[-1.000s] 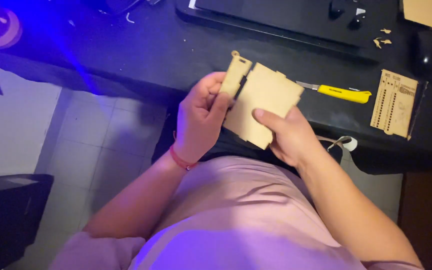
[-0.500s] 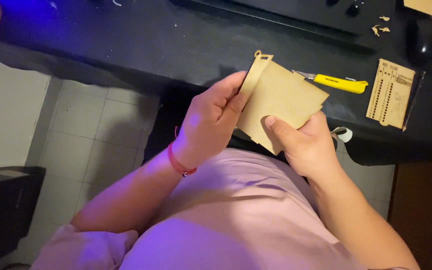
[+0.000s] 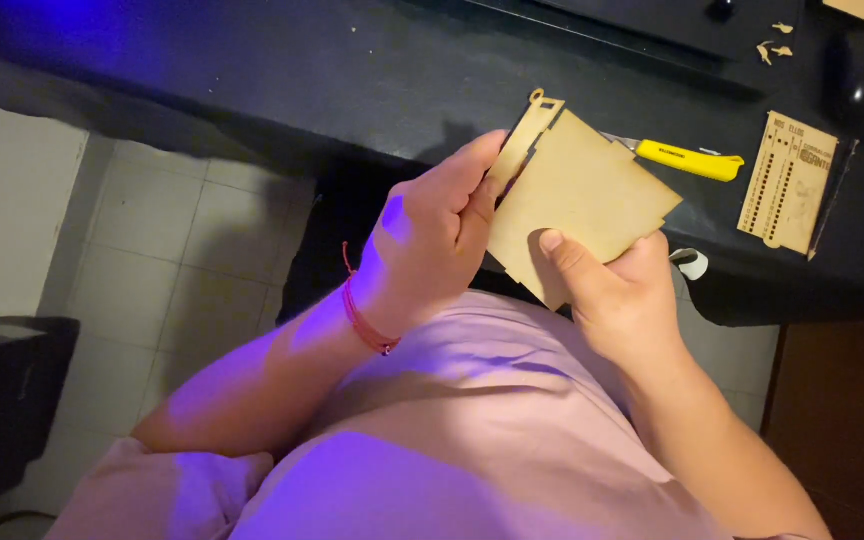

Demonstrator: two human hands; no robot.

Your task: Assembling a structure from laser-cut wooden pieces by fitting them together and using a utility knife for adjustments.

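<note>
Above the dark surface [image 3: 252, 70], both hands joined two plywood pieces.
Left hand [image 3: 432, 235] pinched narrow strip [image 3: 520, 150]; right hand [image 3: 617, 290] clamped flat panel [image 3: 582, 195]; seating likely needed steady alignment.

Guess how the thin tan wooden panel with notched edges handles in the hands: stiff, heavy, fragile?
The thin tan wooden panel with notched edges looks stiff: it stays flat though the right hand grips only its lower edge. Probably light, since fingertips carry it. The narrow slotted strip pinched by the left hand seems likeliest to snap.
</note>
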